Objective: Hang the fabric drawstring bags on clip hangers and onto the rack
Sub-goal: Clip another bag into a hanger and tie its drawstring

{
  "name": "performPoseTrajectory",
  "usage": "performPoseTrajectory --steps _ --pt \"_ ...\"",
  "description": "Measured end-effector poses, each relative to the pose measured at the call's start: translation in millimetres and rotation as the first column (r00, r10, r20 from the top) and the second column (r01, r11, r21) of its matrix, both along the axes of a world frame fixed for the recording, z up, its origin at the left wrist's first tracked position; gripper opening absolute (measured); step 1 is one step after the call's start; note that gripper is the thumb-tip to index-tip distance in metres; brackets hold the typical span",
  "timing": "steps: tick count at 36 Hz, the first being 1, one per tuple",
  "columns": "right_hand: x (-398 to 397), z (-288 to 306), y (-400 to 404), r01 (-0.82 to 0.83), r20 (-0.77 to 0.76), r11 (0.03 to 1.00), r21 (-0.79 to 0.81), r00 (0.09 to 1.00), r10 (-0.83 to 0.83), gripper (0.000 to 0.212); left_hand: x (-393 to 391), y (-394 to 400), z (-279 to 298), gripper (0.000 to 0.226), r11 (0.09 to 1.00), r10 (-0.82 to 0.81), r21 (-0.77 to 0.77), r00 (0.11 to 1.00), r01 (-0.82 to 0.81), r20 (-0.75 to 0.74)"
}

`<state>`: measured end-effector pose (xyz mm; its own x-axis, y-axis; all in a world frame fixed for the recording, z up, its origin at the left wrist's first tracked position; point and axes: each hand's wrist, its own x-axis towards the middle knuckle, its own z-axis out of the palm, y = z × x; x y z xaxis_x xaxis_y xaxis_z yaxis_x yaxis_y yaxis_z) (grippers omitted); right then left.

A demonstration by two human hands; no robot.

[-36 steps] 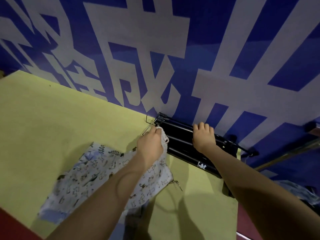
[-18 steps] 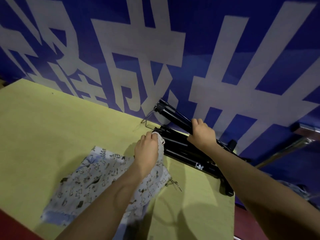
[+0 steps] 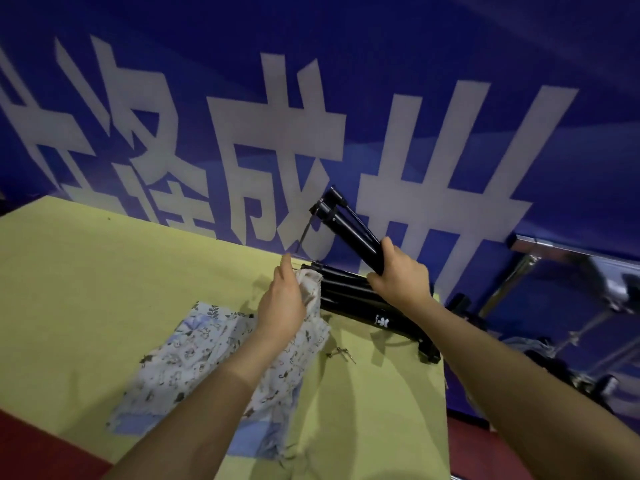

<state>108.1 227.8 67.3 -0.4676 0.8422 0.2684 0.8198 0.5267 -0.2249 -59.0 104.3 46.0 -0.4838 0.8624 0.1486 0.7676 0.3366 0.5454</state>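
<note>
So your left hand (image 3: 282, 306) pinches the top of the printed bag (image 3: 194, 362) on the yellow table (image 3: 104, 271), keeping it ready. Your right hand (image 3: 398, 275) wraps around a black rack (image 3: 349, 233) tube, tilting it up, probably to unfold it.

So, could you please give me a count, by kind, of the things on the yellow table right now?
Patterned fabric drawstring bags: 1, its top corner held by the left hand
Folded black racks: 1, one tube lifted by the right hand
Small metal clips: 1, lying loose beside the bag
Total: 3
</note>
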Motion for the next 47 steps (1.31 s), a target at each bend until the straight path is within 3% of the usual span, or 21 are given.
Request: performPoseTrajectory --steps 5,12,20,23,27,31,34,37,39,41,44,47 --pt "9.5 6.6 -25.4 -0.023 -0.029 0.999 -0.035 0.999 0.022 0.033 1.9 -12.0 10.6 0.089 0.996 -0.082 0.027 0.996 0.083 -0.023" --pt "10.5 2.0 -61.8 -0.056 -0.035 0.997 -0.062 0.998 0.053 0.036 11.4 -26.8 15.4 0.082 0.970 -0.236 -0.081 0.969 0.230 -0.076" --pt "8.8 -3.2 -91.0 -0.092 -0.268 0.972 -0.215 0.963 0.032 0.034 16.3 -35.1 11.1 0.084 0.954 -0.299 -0.037 0.954 0.299 -0.007" --pt "13.6 -4.3 -96.0 -0.096 -0.331 0.959 -0.268 0.944 0.002 0.034 11.8 -39.2 15.1 0.084 0.962 -0.270 -0.064 0.962 0.267 -0.047" --pt "23.2 -8.5 -97.6 -0.077 -0.380 0.951 -0.301 0.924 -0.045 0.037 8.4 -44.9 19.3 0.081 0.988 -0.143 -0.086 0.966 0.127 -0.217" --pt "32.3 -11.0 -99.8 -0.100 -0.384 0.928 -0.360 0.922 -0.050 0.043 6.3 -51.0 20.0 0.056 0.997 -0.037 -0.080 0.914 0.005 -0.405" --pt "37.8 -14.9 -102.2 -0.100 -0.346 0.908 -0.407 0.937 -0.052 0.046 3.3 -52.2 19.9 0.033 0.997 0.024 -0.069 0.959 -0.045 -0.284" --pt "41.2 -19.4 -105.6 -0.093 -0.288 0.899 -0.428 0.957 -0.038 0.047 -0.9 -53.7 17.2 0.024 0.998 0.059 0.039 0.998 -0.059 -0.019" --pt "42.7 -22.9 -108.4 -0.111 -0.248 0.889 -0.444 0.969 -0.003 0.046 -2.6 -54.5 16.7 0.025 0.990 0.061 0.112 0.977 -0.085 0.203" --pt "43.5 -26.2 -110.5 -0.121 -0.202 0.883 -0.454 0.979 0.030 0.043 -5.9 -52.8 16.7 0.028 0.981 0.078 0.140 0.940 -0.131 0.331" --pt "44.1 -30.8 -111.6 -0.133 -0.147 0.881 -0.454 0.986 0.073 0.044 -7.0 -51.1 16.3 0.043 0.984 0.049 0.146 0.940 -0.104 0.339" --pt "42.3 -33.5 -111.4 -0.147 -0.093 0.878 -0.456 0.989 0.117 0.050 -7.3 -51.9 12.5 0.042 0.981 0.020 0.182 0.964 -0.070 0.264"
